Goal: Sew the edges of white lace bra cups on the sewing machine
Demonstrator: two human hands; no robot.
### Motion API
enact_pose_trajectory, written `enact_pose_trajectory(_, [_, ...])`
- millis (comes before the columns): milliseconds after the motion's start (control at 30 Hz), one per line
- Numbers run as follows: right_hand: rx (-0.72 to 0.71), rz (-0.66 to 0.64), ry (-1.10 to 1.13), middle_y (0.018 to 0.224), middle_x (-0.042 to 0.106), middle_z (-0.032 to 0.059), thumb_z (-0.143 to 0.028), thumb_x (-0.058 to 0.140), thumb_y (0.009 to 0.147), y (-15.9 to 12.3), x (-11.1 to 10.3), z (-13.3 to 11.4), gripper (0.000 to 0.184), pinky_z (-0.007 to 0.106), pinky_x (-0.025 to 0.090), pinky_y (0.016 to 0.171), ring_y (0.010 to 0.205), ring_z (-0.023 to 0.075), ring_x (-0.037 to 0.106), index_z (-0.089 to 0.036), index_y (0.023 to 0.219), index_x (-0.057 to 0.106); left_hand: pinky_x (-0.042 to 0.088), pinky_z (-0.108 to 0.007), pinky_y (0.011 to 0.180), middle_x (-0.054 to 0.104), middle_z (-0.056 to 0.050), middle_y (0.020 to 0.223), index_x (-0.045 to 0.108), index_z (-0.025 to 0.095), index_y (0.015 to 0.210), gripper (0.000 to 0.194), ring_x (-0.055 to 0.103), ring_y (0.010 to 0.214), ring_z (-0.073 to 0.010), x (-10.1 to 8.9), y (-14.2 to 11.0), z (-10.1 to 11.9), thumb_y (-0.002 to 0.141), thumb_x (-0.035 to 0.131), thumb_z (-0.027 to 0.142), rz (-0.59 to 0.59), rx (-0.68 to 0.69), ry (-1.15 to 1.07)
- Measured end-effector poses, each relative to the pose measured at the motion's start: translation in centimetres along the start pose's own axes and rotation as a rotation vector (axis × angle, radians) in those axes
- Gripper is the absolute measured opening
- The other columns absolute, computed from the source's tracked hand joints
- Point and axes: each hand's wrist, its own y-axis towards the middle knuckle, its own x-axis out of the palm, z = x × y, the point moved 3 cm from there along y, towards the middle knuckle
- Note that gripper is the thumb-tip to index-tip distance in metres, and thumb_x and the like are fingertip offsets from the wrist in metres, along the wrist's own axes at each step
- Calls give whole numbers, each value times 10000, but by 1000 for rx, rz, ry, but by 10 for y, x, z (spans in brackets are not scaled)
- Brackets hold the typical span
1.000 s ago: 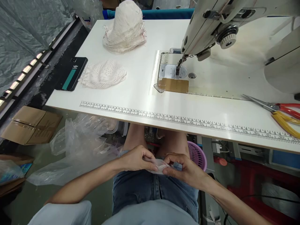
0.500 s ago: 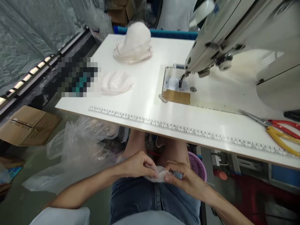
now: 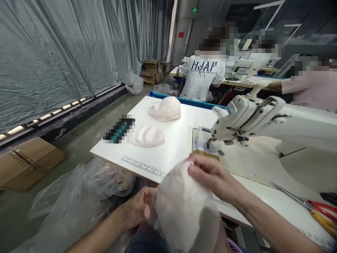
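A thin white cloth piece (image 3: 181,207), rounded like a cap, hangs spread above my lap in front of the table edge. My right hand (image 3: 207,174) pinches its upper edge between thumb and fingers. Curled at its left side is my left hand (image 3: 140,207), closed on the cloth's edge, with some fingertips hidden. Two similar pale pieces lie on the white table: a domed one (image 3: 167,108) farther back and a flatter one (image 3: 149,136) nearer. To the right of them stands a sewing machine (image 3: 237,123).
Red- and yellow-handled scissors (image 3: 313,207) lie at the table's right. A ruler strip (image 3: 142,165) runs along the front edge. On the left floor are a cardboard box (image 3: 28,161) and clear plastic bags (image 3: 65,207). Co-workers (image 3: 201,75) sit at machines ahead.
Both hands have risen from my lap, and the cloth, bunched small before, now hangs spread out. My right hand has moved up in front of the table. The view has tilted upward.
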Motion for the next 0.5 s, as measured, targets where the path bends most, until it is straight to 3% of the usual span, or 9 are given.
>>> enact_pose_trajectory(100, [35, 107, 140, 686, 568, -10, -517, 623, 768, 39, -17, 1, 335, 214, 416, 443, 527, 118, 528, -237, 945, 572, 495, -291, 760, 698, -47, 842, 702, 192, 898, 442, 645, 812, -204, -6, 1, 18, 551, 813, 441, 93, 163, -99])
enact_pose_trajectory(167, [-3, 189, 183, 739, 606, -9, -512, 635, 758, 64, -28, -2, 400, 224, 448, 460, 565, 136, 574, -271, 1062, 538, 502, -290, 769, 692, -41, 926, 682, 228, 954, 411, 641, 863, -204, -10, 8, 38, 622, 770, 453, 139, 279, -129])
enact_pose_trajectory(300, [-157, 362, 90, 824, 644, 3, -525, 581, 792, 117, -53, -11, 408, 244, 483, 514, 647, 152, 613, -281, 1114, 527, 473, -364, 897, 603, -90, 1172, 563, 223, 1177, 715, 547, 1097, -270, -16, 43, 89, 622, 650, 664, 119, 372, -115])
enact_pose_trajectory(333, [-188, 410, 36, 836, 650, 11, -535, 570, 794, 132, -62, -13, 421, 254, 489, 526, 667, 161, 619, -270, 1118, 534, 469, -368, 910, 592, -91, 1187, 534, 223, 1206, 713, 541, 1108, -265, -20, 56, 103, 634, 675, 624, 138, 387, -81])
enact_pose_trajectory(400, [-244, 512, -67, 854, 658, 27, -538, 539, 810, 163, -81, -15, 437, 272, 503, 560, 717, 177, 628, -243, 1132, 544, 480, -348, 897, 608, -75, 1152, 494, 229, 1235, 630, 576, 1056, -226, -32, 87, 136, 676, 758, 351, 244, 388, 41])
enact_pose_trajectory(500, [-293, 655, -137, 954, 650, 41, -478, 452, 879, 212, -117, -13, 418, 285, 511, 649, 827, 177, 623, -228, 1212, 488, 517, -313, 804, 647, -85, 1045, 514, 164, 1193, 498, 632, 906, -189, -60, 144, 193, 730, 692, 199, 457, 460, 293])
